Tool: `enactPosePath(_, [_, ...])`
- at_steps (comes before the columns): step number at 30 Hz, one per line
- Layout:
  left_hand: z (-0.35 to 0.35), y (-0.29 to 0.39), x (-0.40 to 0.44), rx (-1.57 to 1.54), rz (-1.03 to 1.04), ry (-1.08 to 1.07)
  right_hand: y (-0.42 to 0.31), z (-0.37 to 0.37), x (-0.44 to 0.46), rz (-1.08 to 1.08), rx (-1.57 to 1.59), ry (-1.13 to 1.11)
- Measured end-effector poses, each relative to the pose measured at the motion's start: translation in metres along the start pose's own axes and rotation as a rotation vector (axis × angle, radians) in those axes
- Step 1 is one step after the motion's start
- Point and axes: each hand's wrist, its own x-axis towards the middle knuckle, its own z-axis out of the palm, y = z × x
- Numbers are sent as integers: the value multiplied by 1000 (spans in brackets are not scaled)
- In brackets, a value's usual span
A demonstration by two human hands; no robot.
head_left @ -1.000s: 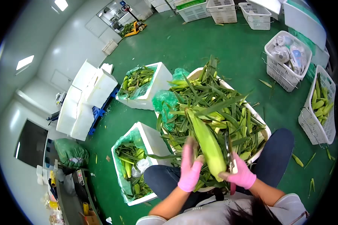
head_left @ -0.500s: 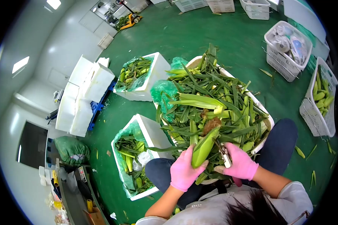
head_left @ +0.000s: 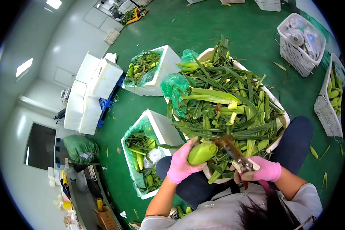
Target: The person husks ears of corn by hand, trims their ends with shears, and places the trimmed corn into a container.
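My left hand (head_left: 183, 161), in a pink glove, is closed around a green ear of corn (head_left: 201, 153) in its husk. The ear lies tilted, its blunt-looking end toward the right. In my right hand (head_left: 261, 169), also gloved in pink, is a pair of pruning shears (head_left: 244, 165) with a red handle. The shears point up and left, just right of the ear. Brown corn silk (head_left: 225, 141) hangs at their blade end. Beneath both hands stands a big white tub (head_left: 280, 147) heaped with husk leaves (head_left: 218, 97) and cut stalk ends.
Two white foam boxes (head_left: 163, 128) (head_left: 166, 65) lined with green plastic hold corn and leaves on the left. To the right are a white basket of corn (head_left: 325, 115) and a basket of plastic-wrapped items (head_left: 295, 57). White foam boxes sit stacked on a blue pallet (head_left: 105, 105).
The ear has tipped from nearly upright to tilted sideways. The shears have swung up toward its end, and the brown silk now sits at the blades. The whole view has shifted slightly.
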Motion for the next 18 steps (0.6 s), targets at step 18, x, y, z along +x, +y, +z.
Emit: enactPosePath(18, [-13, -13, 28, -110, 490, -185, -7, -4, 12, -162, -626, -123])
